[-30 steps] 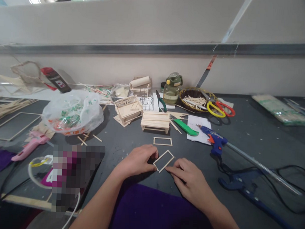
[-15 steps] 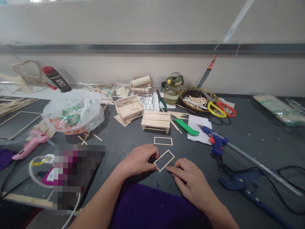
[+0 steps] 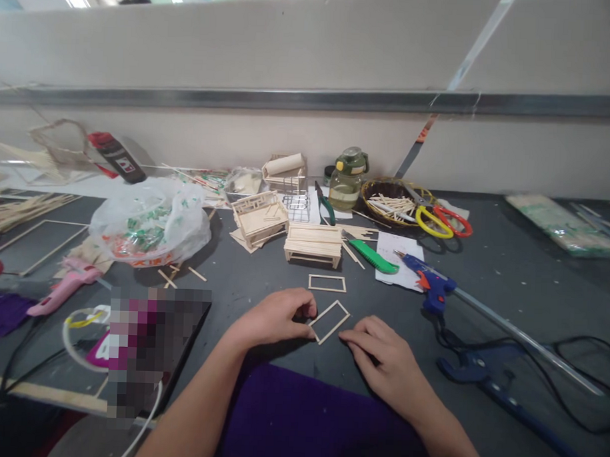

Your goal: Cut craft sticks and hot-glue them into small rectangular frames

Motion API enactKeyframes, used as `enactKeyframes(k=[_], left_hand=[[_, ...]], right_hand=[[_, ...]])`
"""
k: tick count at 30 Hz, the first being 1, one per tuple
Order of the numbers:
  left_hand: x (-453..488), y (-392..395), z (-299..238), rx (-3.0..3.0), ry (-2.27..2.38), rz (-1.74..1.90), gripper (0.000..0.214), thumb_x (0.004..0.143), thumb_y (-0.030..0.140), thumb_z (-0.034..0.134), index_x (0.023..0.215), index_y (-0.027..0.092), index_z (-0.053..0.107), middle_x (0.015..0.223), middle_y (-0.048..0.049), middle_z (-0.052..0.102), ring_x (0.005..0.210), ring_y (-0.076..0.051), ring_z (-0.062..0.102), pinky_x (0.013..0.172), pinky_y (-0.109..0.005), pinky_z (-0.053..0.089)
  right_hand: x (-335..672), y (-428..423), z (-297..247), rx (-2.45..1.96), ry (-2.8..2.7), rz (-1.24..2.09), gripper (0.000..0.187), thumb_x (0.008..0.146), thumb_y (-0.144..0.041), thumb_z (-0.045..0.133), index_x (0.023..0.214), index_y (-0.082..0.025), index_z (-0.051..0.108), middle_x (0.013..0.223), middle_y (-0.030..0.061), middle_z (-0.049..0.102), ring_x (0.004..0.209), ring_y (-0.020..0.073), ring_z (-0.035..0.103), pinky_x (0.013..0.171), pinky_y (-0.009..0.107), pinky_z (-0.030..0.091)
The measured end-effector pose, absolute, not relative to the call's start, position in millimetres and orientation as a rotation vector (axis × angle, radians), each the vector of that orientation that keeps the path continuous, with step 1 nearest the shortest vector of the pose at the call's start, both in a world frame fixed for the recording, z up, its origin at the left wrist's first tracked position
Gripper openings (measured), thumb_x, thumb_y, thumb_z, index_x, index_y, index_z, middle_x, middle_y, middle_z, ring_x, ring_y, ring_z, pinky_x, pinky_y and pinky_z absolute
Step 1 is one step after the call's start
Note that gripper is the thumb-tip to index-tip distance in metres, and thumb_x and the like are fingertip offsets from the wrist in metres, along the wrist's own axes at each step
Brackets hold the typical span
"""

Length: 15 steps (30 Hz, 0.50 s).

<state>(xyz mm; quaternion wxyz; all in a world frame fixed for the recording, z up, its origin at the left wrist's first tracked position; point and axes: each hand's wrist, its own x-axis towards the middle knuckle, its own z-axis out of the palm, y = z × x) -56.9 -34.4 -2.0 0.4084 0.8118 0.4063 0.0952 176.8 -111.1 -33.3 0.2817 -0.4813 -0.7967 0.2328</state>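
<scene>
My left hand [image 3: 282,318] pinches the left corner of a small rectangular wooden-stick frame [image 3: 334,327], which lies tilted on the dark table. Part of that corner is hidden by the fingertips. Just right of the frame, a small gap away, my right hand [image 3: 380,354] rests on the table with its index finger stretched out and nothing in it. A second stick frame [image 3: 327,276] lies flat beyond the first. Behind it stands a miniature slatted wooden bench [image 3: 313,245], and left of that a miniature wooden seat with a lattice back [image 3: 260,220].
To the right lie a green utility knife [image 3: 371,255], a blue glue gun [image 3: 436,283] with its cord, and a dark blue cutter [image 3: 480,364]. Scissors [image 3: 435,222] lean on a basket [image 3: 368,204]. A plastic bag [image 3: 150,216] and pink glue gun [image 3: 65,287] sit left.
My right hand has drawn slightly right, off the edge of the near frame. My left hand stays at the frame's left corner, and the frame has barely moved.
</scene>
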Motion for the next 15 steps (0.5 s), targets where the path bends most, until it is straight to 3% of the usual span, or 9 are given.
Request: enactKeyframes(k=[7,15], left_hand=[[-59.1,-25.4,-11.9,1.765,1.161,0.681,0.009,0.083,0.024,0.052,0.08,0.018,0.058,0.072,0.0027,0.058,0.066,-0.011,0.052,0.061,-0.021,0.039],[-53.6,-26.4,-22.0,1.902,1.471,1.114,0.011,0.085,0.021,0.046,0.082,0.019,0.056,0.074,0.0023,0.056,0.065,-0.011,0.049,0.063,-0.021,0.04]], right_hand=[[186.2,-112.8,-28.3,-1.295,-1.822,0.631,0.013,0.089,-0.02,0.051,0.091,-0.022,0.063,0.083,0.0033,0.06,0.079,0.0177,0.058,0.073,0.03,0.045],[197.1,-113.7,-32.8,-1.337,-1.316,0.834,0.012,0.086,-0.032,0.058,0.087,-0.022,0.065,0.075,0.001,0.06,0.067,0.0154,0.057,0.06,0.026,0.045]])
